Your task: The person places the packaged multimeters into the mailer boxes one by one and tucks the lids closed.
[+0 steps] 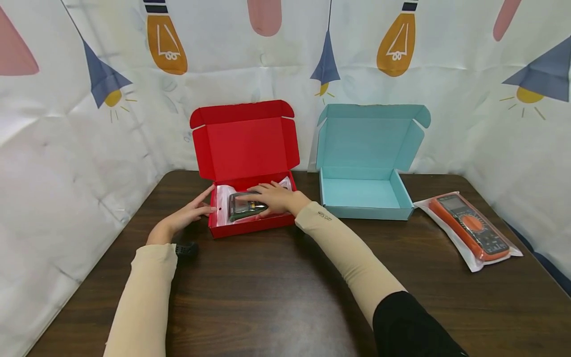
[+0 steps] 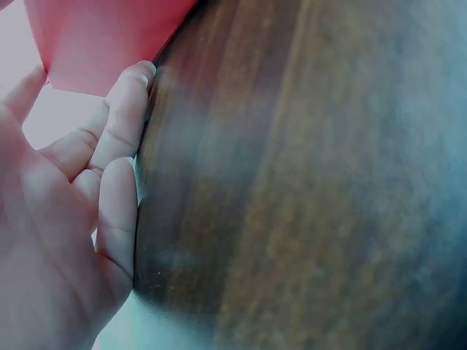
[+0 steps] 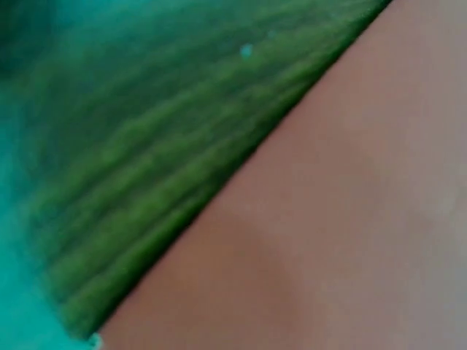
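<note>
In the head view, my left hand [image 1: 185, 218] touches the left wall of an open red box [image 1: 254, 230], its index finger stretched along the side. The left wrist view shows that hand's extended fingers beside the red cardboard. Inside the box lies a dark device with a greyish window [image 1: 241, 204], in pale plastic wrapping [image 1: 224, 198]. My right hand [image 1: 281, 198] rests over the device's right part with fingers extended across it and thumb towards the front, hiding that part. The right wrist view is blurred, mostly skin and green.
Right of the red box stands an open light-blue box [image 1: 361, 196], its lid up. Farther right, an orange multimeter [image 1: 470, 225] in a clear bag lies on the brown table [image 1: 267, 297]. A printed white curtain [image 1: 285, 84] hangs behind the table.
</note>
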`<state>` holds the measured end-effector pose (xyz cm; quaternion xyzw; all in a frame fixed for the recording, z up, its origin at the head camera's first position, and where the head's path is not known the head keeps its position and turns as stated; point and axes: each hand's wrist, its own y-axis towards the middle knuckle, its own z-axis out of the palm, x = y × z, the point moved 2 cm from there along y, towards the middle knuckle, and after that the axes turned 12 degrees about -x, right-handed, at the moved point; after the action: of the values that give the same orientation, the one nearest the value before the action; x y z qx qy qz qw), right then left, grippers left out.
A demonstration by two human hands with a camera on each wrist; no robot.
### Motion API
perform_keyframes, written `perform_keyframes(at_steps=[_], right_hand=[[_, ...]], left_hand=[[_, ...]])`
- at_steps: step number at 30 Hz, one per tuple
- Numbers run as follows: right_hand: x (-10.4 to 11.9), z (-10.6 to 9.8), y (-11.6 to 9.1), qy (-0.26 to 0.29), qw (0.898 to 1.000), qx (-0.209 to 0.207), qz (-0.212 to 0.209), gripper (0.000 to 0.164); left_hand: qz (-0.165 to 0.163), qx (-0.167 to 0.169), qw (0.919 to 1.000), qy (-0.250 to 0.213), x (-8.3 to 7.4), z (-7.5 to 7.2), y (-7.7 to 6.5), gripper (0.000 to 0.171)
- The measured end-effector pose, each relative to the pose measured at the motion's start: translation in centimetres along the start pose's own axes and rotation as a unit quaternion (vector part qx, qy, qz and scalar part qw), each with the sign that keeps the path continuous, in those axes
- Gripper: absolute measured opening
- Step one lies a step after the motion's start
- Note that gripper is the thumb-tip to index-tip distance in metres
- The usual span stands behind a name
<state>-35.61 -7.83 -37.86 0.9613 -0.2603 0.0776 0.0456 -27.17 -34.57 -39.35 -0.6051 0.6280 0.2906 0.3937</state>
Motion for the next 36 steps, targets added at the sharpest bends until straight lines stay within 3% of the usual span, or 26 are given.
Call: perform_keyframes(at_steps=[15, 28, 32, 36], right_hand=[[0.3, -0.8, -0.3, 0.032, 0.999, 0.009, 0.019, 0.099], [-1.4, -2.8, -2.6, 0.131, 0.990, -0.005, 0.050, 0.081], [-1.8, -3.3, -3.6, 0.154, 0.984, -0.033, 0.083, 0.077], [-2.3, -3.9, -4.6, 0.170, 0.975, -0.091, 0.107, 0.068]], left_hand=[[-0.025, -0.003, 0.9997, 0.009, -0.1, 0.0, -0.3, 0.093], [-0.046, -0.008, 0.9985, -0.028, 0.3, -0.7, 0.1, 0.086], [-0.045, -0.013, 0.9977, -0.048, 0.1, -0.9, -0.1, 0.085], [-0.038, -0.030, 0.9980, -0.040, -0.4, -1.3, -0.3, 0.084]])
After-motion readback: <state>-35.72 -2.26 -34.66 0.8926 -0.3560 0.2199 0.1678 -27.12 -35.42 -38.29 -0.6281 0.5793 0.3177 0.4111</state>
